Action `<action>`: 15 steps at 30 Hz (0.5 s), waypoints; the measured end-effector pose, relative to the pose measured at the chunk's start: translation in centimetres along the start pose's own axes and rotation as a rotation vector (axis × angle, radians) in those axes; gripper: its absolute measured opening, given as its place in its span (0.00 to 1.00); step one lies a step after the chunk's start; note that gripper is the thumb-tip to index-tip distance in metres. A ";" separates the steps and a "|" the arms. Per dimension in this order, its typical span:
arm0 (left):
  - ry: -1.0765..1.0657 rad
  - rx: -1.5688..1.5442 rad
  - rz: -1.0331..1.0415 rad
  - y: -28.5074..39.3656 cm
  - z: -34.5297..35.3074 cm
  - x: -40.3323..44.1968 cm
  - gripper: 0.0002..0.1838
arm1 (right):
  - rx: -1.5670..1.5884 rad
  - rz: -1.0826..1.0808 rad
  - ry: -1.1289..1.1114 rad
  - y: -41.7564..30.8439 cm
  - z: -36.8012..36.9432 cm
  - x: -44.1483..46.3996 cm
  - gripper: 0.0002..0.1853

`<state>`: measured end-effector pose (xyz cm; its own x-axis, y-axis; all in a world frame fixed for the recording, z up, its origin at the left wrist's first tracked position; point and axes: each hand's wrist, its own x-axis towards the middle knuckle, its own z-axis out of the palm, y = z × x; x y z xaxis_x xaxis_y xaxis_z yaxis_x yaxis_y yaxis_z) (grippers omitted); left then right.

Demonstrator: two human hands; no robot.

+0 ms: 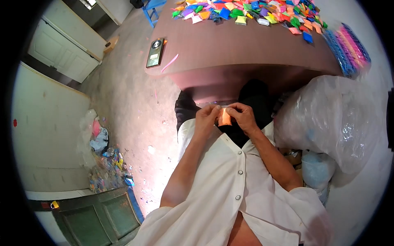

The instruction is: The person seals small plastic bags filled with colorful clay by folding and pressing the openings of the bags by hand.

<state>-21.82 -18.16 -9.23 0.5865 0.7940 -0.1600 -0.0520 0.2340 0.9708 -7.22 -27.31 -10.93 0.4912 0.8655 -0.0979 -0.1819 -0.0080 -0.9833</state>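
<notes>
Orange fills the small packet (224,118) that we hold over our lap, just short of the table (205,43). Our left hand (207,116) pinches one upper corner between thumb and finger, and our right hand (245,117) pinches the other; both grips are closed to the packet's thickness, with its lower part hanging between them.

Straight ahead of the grip, well apart from it, a pile of coloured packets (246,10) lies loose on the tabletop. Ahead and to the left rest a phone (155,53) and, just beside it, a pink strip (170,63). Far ahead to the right are blue and pink bundles (347,49), and nearer on that side bulges a clear plastic bag (332,119).

We judge the handling of this one packet to be midway, since neither hand has let go. Whether its top is sealed or open is too small to tell, nor can we say whether the pile is finished or waiting.
</notes>
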 end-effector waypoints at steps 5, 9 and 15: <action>0.006 0.042 0.038 0.3 -0.4 1.4 0.13 | 0.022 0.038 -0.013 -1.5 0.1 0.5 0.08; 0.073 -0.096 0.047 2.1 -0.5 2.6 0.13 | -0.070 -0.047 0.026 -3.7 0.1 1.9 0.07; 0.276 0.265 0.256 6.6 -3.5 6.4 0.13 | -0.012 -0.091 0.202 -7.0 -2.3 5.0 0.07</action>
<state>-21.25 -9.56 -4.43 0.3428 0.9356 0.0847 0.0624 -0.1127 0.9917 -1.55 -24.09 -4.85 0.6658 0.7453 -0.0357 -0.1188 0.0587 -0.9912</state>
